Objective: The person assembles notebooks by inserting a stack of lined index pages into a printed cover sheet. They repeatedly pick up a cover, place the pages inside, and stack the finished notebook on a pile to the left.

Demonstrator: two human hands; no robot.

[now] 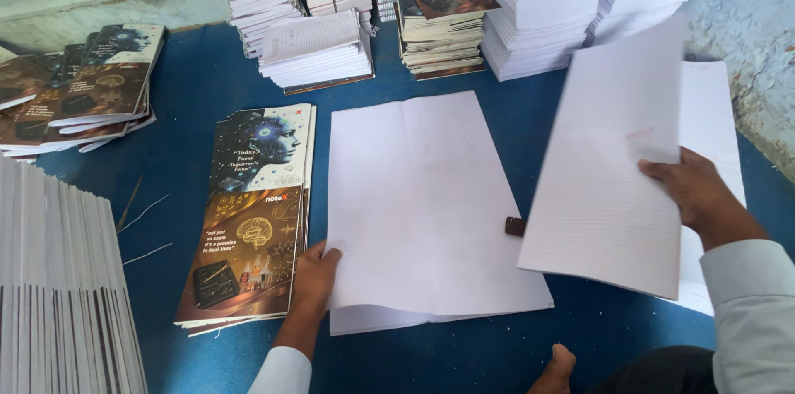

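Here, the left hand (315,274) presses flat on the open white sheets (426,204) at centre frame, while the right hand (691,187) grips a lifted ruled sheaf (609,170) at right, above the blue surface (182,121).

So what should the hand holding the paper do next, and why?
Probably lower the lined sheets held by the right hand onto the white pile: they hang tilted just beside it, and the left hand rests on that pile's edge.
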